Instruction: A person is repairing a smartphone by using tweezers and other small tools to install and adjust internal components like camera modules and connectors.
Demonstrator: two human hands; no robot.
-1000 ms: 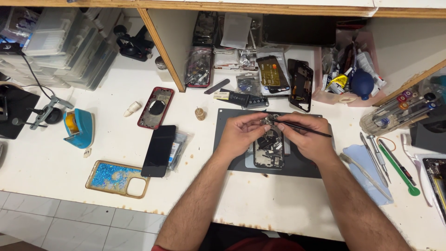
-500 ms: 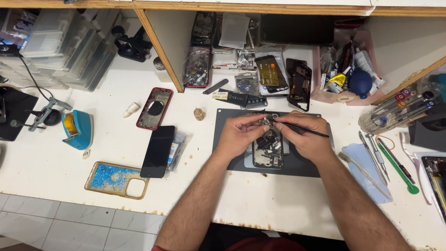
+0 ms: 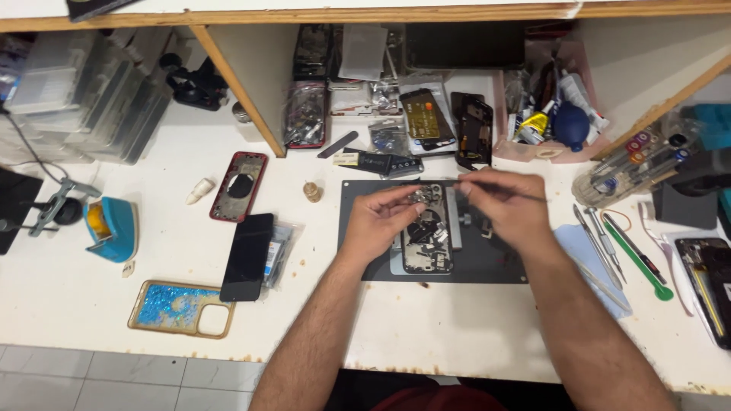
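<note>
Opened phone [image 3: 428, 240], its back removed and internals exposed, lies on a dark work mat [image 3: 487, 262] at the centre of the white desk [image 3: 152, 304]. Left hand [image 3: 377, 224] rests over the phone's upper left edge, its grip narrow, fingertips pinched at a small part. Right hand [image 3: 509, 205] holds a thin dark tool [image 3: 487, 185] in a closed grip, tip above the phone's top. Black phone [image 3: 247, 256] lies well apart, left.

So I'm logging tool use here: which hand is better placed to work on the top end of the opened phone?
Probably the right hand: it holds a thin tool whose tip sits at the top end of the opened phone. The left hand holds no tool, its fingertips resting on that end.
</note>
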